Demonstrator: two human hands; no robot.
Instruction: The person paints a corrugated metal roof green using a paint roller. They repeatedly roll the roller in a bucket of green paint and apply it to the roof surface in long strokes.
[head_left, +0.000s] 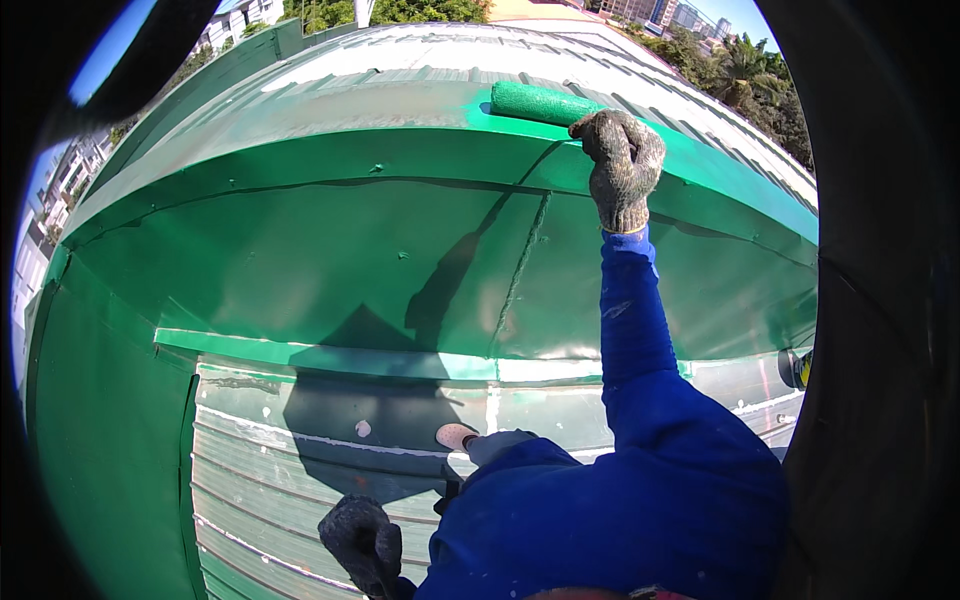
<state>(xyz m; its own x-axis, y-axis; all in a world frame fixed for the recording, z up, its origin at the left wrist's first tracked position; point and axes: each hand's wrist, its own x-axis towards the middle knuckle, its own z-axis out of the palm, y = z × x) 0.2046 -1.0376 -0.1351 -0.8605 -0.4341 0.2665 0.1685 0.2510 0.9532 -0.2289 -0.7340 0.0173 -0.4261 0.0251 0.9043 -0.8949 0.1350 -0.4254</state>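
My right hand (624, 169), in a paint-stained knit glove, grips a paint roller; the handle is mostly hidden by the fist. The roller's green-coated sleeve (541, 103) rests on the top of a metal parapet flashing (420, 109). Wet-looking bright green lies around the sleeve and to its right, while the flashing to its left is dull grey-green. Low in the view, my left hand (361, 541) hangs over the roof in a dark, stained glove. Its fingers are curled, and nothing shows in them.
Below the flashing stands a green sheet-metal wall (337, 262) with a vertical sealed seam (523, 262). Ribbed metal roofing (255, 450) lies underfoot, near a clog-like shoe (454, 436). Beyond the parapet stretches a pale ribbed roof (450, 49). Part of another shoe (802, 370) appears at the right.
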